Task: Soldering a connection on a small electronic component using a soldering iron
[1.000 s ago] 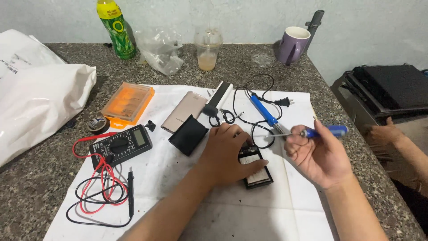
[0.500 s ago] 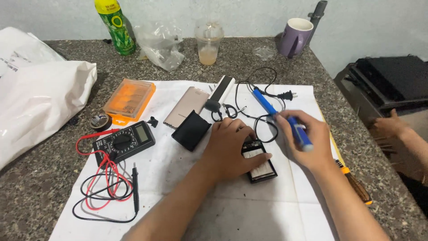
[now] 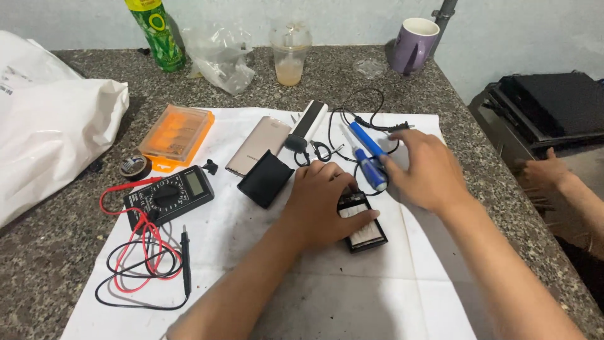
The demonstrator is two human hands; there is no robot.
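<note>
Head view: green-labelled bottle (image 3: 154, 31) behind flat orange case (image 3: 176, 135).

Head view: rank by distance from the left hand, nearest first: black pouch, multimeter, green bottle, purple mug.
1. black pouch: just beside the left hand, toward the multimeter.
2. multimeter: further out on that side, on the white sheet.
3. purple mug and green bottle: both at the counter's far edge, mug at one end, bottle at the other; too close to call.
</note>
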